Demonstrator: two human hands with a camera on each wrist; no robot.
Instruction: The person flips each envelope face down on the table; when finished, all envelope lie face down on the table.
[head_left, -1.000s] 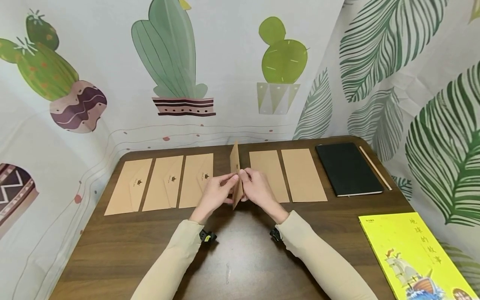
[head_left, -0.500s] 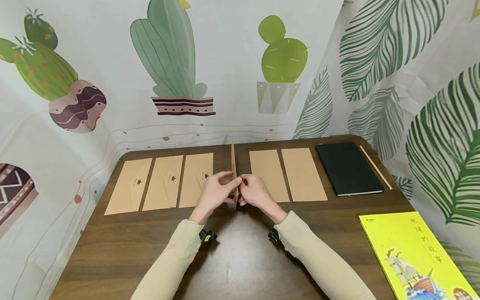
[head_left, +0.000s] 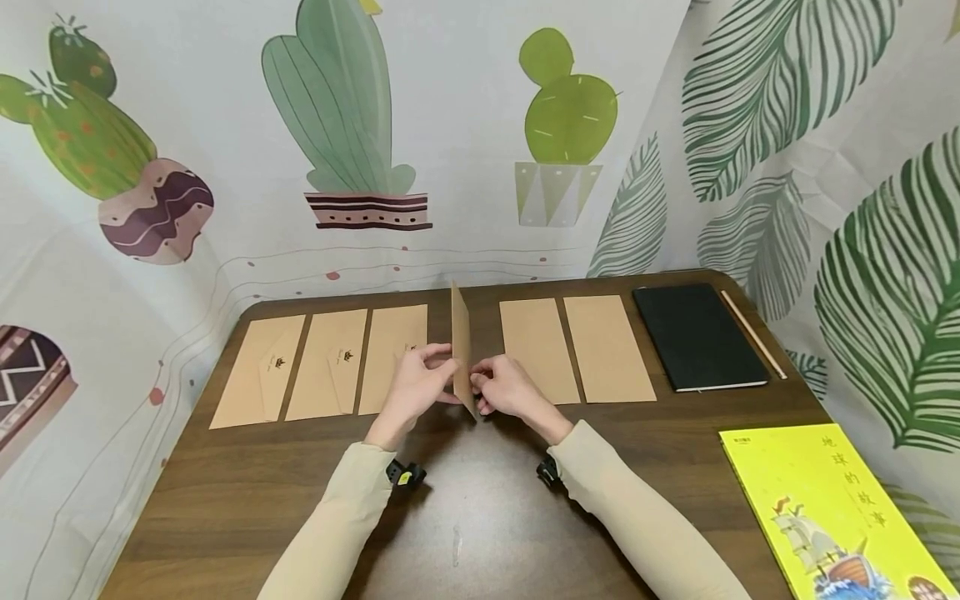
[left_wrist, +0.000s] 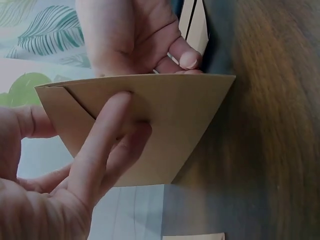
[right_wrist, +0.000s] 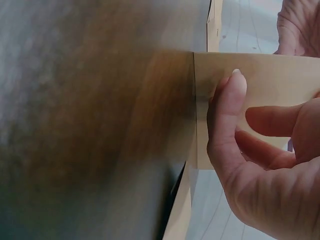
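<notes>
My left hand [head_left: 416, 379] holds a brown paper envelope [head_left: 461, 342] on edge in the middle of the table. In the left wrist view, two of its fingers [left_wrist: 111, 117] press on the envelope's flap side [left_wrist: 185, 110], while another finger passes behind the edge. My right hand [head_left: 513, 385] is at the other, plain face, low down. In the right wrist view its fingers [right_wrist: 231, 97] are bent beside that face [right_wrist: 280, 72] and are not wrapped round the edge.
Several envelopes [head_left: 255, 342] with crown prints lie in a row on the left. Two plain-side-up envelopes [head_left: 603, 342] lie on the right. Beyond them are a black notebook [head_left: 697, 337] and a pencil [head_left: 753, 333]. A yellow book [head_left: 787, 467] lies near right on the wooden table [head_left: 457, 500].
The upright envelope has turned so its plain face shows toward the right. My left hand has shifted slightly left, and my right fingers now sit a little apart from the left ones.
</notes>
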